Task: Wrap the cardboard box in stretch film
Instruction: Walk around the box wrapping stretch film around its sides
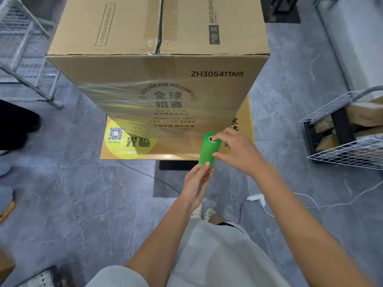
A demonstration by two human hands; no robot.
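Observation:
A tall cardboard box (157, 65) stands on a flat cardboard sheet (246, 119) with a yellow round sticker. Clear stretch film (132, 112) crosses the lower half of the box's front face and runs down to a green film roll (208, 150) at the box's lower right corner. My right hand (236, 151) holds the roll from the right, a finger in its top core hole and the thumb on its side. My left hand (196, 181) supports the roll's bottom end, its thumb on the roll's lower end.
Wire racks stand at the left (24, 59) and right (348, 139), the right one holding parcels. A white power strip (257, 198) and cables lie on the grey tiled floor near my feet. Another person's dark leg (16, 125) stands at the left edge.

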